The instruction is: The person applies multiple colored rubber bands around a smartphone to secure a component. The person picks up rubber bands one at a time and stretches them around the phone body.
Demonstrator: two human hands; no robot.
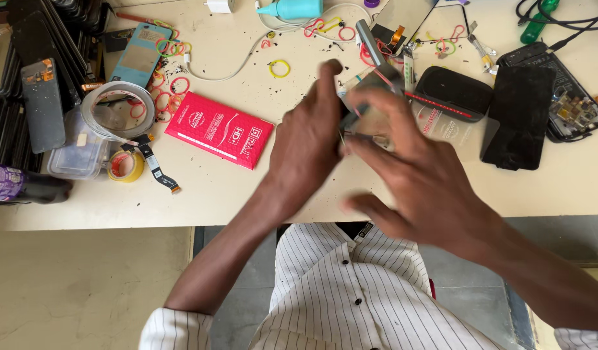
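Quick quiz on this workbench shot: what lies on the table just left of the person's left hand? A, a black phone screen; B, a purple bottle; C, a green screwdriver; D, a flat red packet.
D: the flat red packet lies on the table just left of the left hand; the other things lie far off, near the table's edges.

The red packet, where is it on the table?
In the head view the red packet lies flat on the table, just beyond the left hand, with the tape roll further to that side.
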